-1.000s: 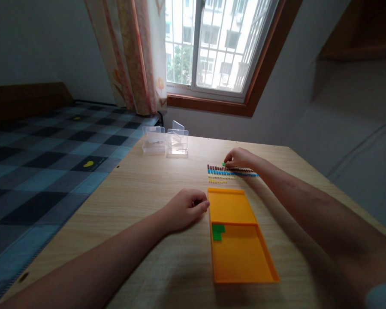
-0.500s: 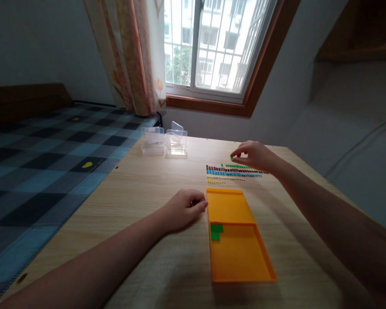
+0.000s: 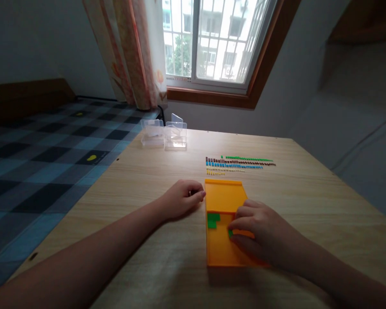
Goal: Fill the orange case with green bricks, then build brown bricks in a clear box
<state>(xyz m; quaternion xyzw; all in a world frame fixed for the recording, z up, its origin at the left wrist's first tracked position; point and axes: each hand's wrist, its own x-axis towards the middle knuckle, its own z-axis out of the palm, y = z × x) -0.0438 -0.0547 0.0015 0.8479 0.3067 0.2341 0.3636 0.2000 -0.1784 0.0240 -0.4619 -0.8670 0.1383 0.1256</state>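
A shallow orange tray with two sections lies on the table before me. Beside its left wall rests my left hand, fingers curled in and thumb tip at the wall; the inside of the curl is dark, so I cannot make out whether it holds anything. My right hand is over the near section, pinching a small green block between thumb and fingers. Several green blocks sit together in that section's far left corner. The right hand covers part of the tray's right side.
Beyond the tray lie rows of small green, brown, blue and yellow pieces. Two clear plastic boxes stand at the table's far left. A checked bed adjoins the table's left side.
My right hand has come from the far rows back to the tray's near section, bringing the green block. My left hand stays by the tray's left wall. The view has tilted slightly down.
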